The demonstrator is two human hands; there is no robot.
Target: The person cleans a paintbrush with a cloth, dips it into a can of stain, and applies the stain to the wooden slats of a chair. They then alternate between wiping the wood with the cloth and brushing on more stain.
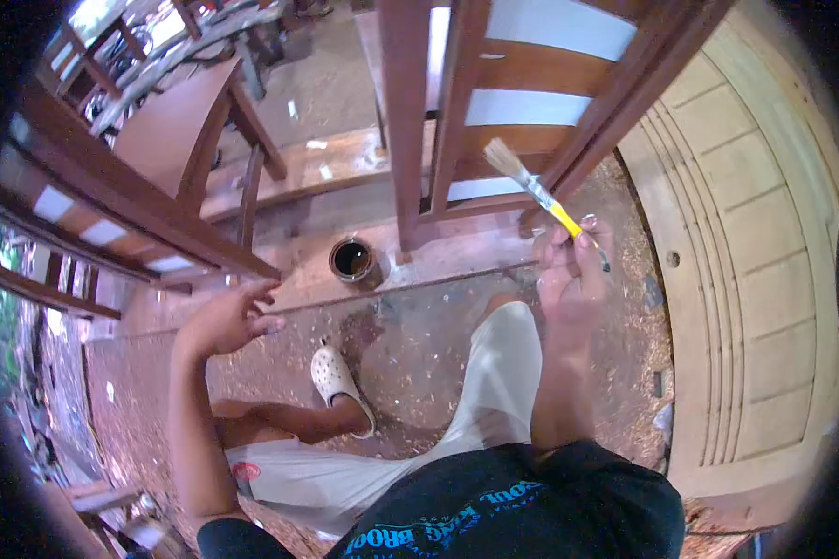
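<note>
Brown chair frame (494,121) at 12 o'clock, close ahead of hands. Pale panelled door (755,261) at 3 o'clock. More chairs (121,196) at 10 o'clock. Small tin (351,259) on sawdust-strewn floor (410,335), at 9 o'clock of right hand (569,270); dark liquid inside, possibly stain. Right hand closed round yellow-handled paintbrush (541,191), bristles up near frame. Left hand (228,317) open, fingers spread, empty. White clog (336,377) at 6 o'clock of tin.

Dark shirt (494,508): teal print, upside down, "BROO" legible, rest unclear.
</note>
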